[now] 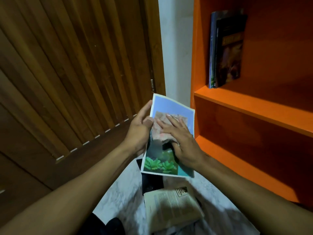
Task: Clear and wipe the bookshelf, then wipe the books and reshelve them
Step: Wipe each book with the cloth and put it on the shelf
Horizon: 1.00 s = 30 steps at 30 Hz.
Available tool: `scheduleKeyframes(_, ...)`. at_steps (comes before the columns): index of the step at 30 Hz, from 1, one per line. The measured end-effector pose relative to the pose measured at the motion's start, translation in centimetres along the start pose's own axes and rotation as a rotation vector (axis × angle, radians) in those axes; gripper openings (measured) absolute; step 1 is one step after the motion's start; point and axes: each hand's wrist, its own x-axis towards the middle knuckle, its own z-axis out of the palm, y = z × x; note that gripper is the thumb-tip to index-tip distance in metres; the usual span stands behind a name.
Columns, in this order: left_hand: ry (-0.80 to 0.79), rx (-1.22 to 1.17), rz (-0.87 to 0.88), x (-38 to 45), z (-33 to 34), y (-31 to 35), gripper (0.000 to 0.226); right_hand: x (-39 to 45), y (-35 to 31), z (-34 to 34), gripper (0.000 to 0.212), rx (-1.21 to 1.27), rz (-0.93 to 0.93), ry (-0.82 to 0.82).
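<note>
Left hand [141,128] grips the thin, floppy book [171,136] by its edge; right hand [180,141] presses a cloth [166,128] flat.

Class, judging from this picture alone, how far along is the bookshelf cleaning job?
Done: two books stand upright on the orange shelf. In hand: the left hand holds a picture book while the right hand presses a cloth on its cover. Left: books on the floor still wait.
</note>
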Motion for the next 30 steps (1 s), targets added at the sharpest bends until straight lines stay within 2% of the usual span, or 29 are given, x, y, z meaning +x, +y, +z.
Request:
scheduleKeyframes(6,0.128,0.01,0.036,0.6,-1.0,0.6,0.052,-3.0,-1.9,2.2,0.048,-0.046,-0.214,-0.168)
scheduleKeyframes(9,0.192,0.04,0.054,0.4,-1.9,1.2,0.054,-4.2,-2.7,2.8,0.041,0.002,-0.235,-0.235)
scheduleKeyframes(13,0.283,0.035,0.074,0.6,-3.2,1.4,0.053,-5.4,-2.6,3.5,0.047,-0.016,-0.24,-0.348)
scheduleKeyframes(16,0.327,0.053,0.121,0.7,-4.1,1.5,0.055,-5.8,-2.1,3.5,0.044,-0.023,-0.217,-0.362)
scheduleKeyframes(18,0.332,0.069,0.13,0.7,-4.6,1.6,0.055,-5.9,-1.8,3.1,0.039,0.111,-0.073,-0.368)
scheduleKeyframes(20,0.328,0.078,0.138,0.8,-5.0,1.6,0.054,-5.8,-1.1,2.5,0.025,0.23,0.167,-0.311)
scheduleKeyframes(24,0.249,0.132,0.17,0.4,-5.1,2.2,0.046,-4.7,0.1,0.8,0.012,0.324,0.553,-0.013)
scheduleKeyframes(26,0.19,0.166,0.175,0.1,-4.8,2.4,0.042,-3.9,0.1,-0.3,0.031,0.463,0.679,0.057)
scheduleKeyframes(29,0.046,0.211,0.16,-0.5,-3.8,2.7,0.037,-3.1,0.5,-1.5,0.059,0.676,0.798,0.023)
scheduleKeyframes(30,0.004,0.217,0.154,-0.7,-3.5,2.7,0.036,-2.8,0.6,-1.7,0.061,0.774,0.8,0.024)
